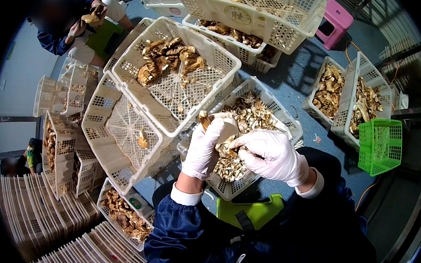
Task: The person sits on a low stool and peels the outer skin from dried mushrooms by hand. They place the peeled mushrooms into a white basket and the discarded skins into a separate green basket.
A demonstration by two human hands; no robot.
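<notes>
My left hand (206,146), in a white glove, grips a brown mushroom piece (204,121) whose end sticks out above the thumb. My right hand (273,154), gloved the same way, pinches with thumb and fingers at a torn pale-brown mushroom part (226,147) between the hands. Whether both parts belong to one mushroom is hidden by the gloves. Below them stands a white plastic crate (286,118) full of small mushroom pieces (248,108). Just ahead, another crate (213,84) holds larger brown mushrooms (168,57). A tilted crate (99,123) beside it has one small mushroom (143,137).
Stacked crates (240,14) stand ahead. At right are two filled crates (327,90) (366,102), a green basket (379,147) and a pink stool (335,23). A co-worker (66,18) handles a mushroom at upper left; another person (19,162) is farther left. Nested crates (43,215) fill the lower left.
</notes>
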